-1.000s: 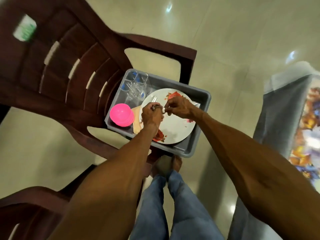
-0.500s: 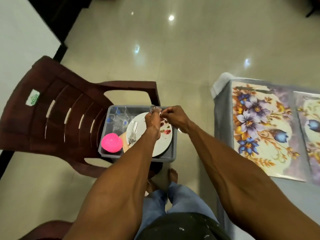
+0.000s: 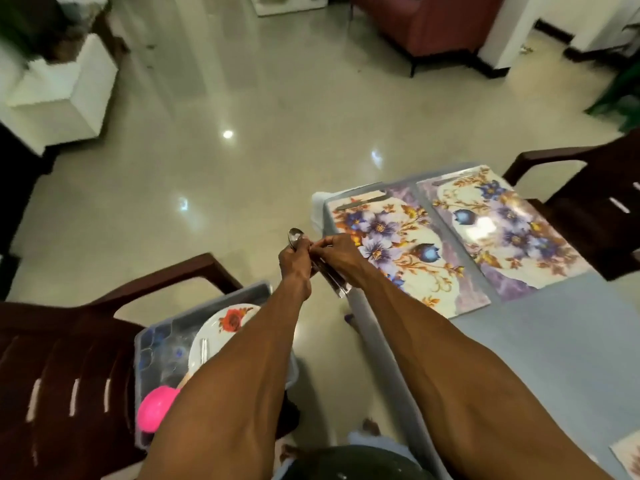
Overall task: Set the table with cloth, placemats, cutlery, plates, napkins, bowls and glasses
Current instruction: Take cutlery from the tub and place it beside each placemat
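Both hands are raised together in mid-air, just off the near-left corner of the table [image 3: 554, 341]. The left hand [image 3: 295, 263] is curled round a bundle of cutlery [image 3: 329, 275], with a spoon bowl [image 3: 295, 236] projecting above its knuckles. The right hand [image 3: 341, 258] meets it from the right, fingertips pinching the same bundle just below the spoon bowl; the handles run down and to the right beneath the right palm, ending near the table edge. How many pieces are in the bundle cannot be told.

To the right of the hands and slightly beyond them, the table is covered by a pale blue-grey cloth [image 3: 571, 358]. Two floral placemats lie on it side by side, edges touching or nearly so: the nearer placemat [image 3: 408, 251] sits immediately right of the right hand, the farther placemat [image 3: 502, 230] beyond it. A corner of a third mat [image 3: 627, 452] shows far below and right of the hands.

Below and left of the hands, under the left forearm, a grey tub [image 3: 266, 292] rests on the seat of a dark brown plastic chair [image 3: 62, 358]. Inside it lie a white plate [image 3: 221, 327] with a red flower print, further cutlery [image 3: 204, 351] on the plate, clear glasses [image 3: 162, 351] to the plate's left, and a pink bowl [image 3: 156, 410] at the near end.

A second brown chair [image 3: 595, 202] stands far right of the hands, beyond the table
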